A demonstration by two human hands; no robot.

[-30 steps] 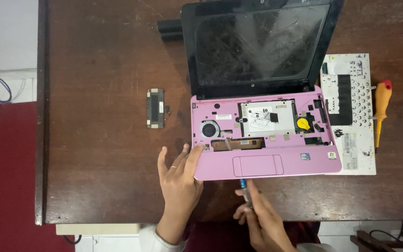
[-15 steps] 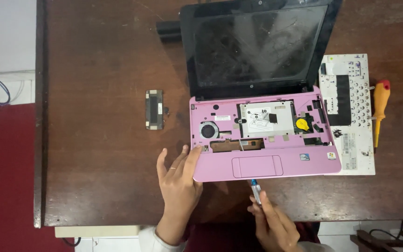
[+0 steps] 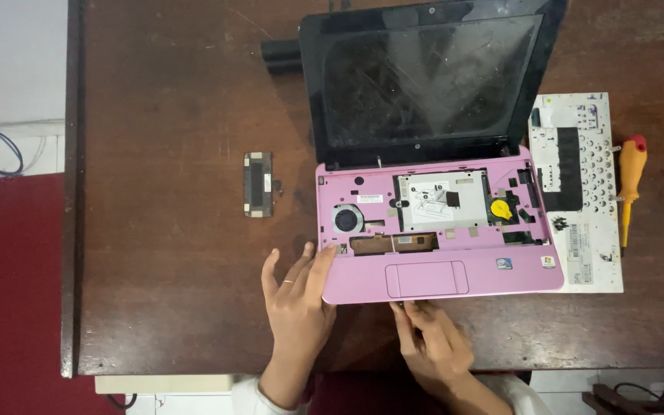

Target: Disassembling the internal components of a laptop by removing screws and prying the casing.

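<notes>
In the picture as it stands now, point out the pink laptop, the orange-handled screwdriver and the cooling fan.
pink laptop (image 3: 516, 280): head view, bare palm rest right of the touchpad.
orange-handled screwdriver (image 3: 630, 173): head view, middle of its handle.
cooling fan (image 3: 346, 219): head view, the round fan's hub.

One laptop (image 3: 439, 230) (pink), one keyboard (image 3: 578, 192), one screwdriver (image 3: 630, 180)

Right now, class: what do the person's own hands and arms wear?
Both hands are bare, no gloves. The left hand has a thin ring on one finger and a white cuff at the wrist. The right hand shows no ring; its wrist meets a white sleeve.
</notes>
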